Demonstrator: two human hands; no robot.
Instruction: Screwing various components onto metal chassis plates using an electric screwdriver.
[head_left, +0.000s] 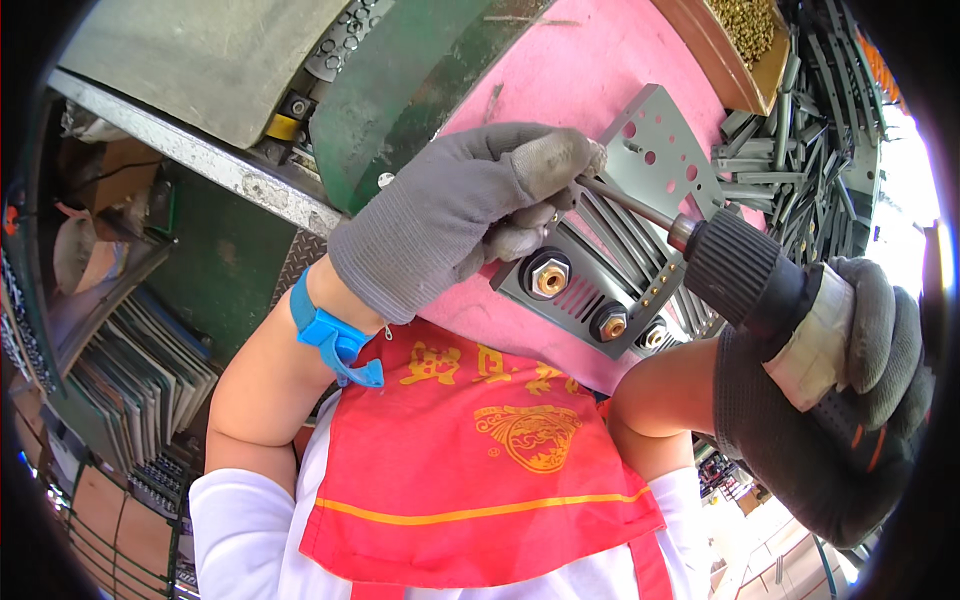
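Observation:
My right hand point(880, 350), in a dark grey glove, is wrapped round a power screwdriver point(738, 268) with a ribbed black collar and whitish tape on its body. Its long bit point(632, 204) slants up and left to the fingertips of my left hand point(475, 190). That hand wears a grey glove, and its thumb and fingers are pinched together at the bit's tip; whatever they hold is hidden. Below them lies a grey slotted metal frame point(580, 300) with brass-centred hex fittings point(548, 279). A grey plate with round holes point(660, 140) rises behind it.
Pink sheeting point(570, 60) covers the bench under the frame. A box of small brass-coloured parts point(745, 35) stands far right, beside a heap of grey metal strips point(800, 150). A green sheet point(400, 90) and a metal bench edge point(200, 150) lie left.

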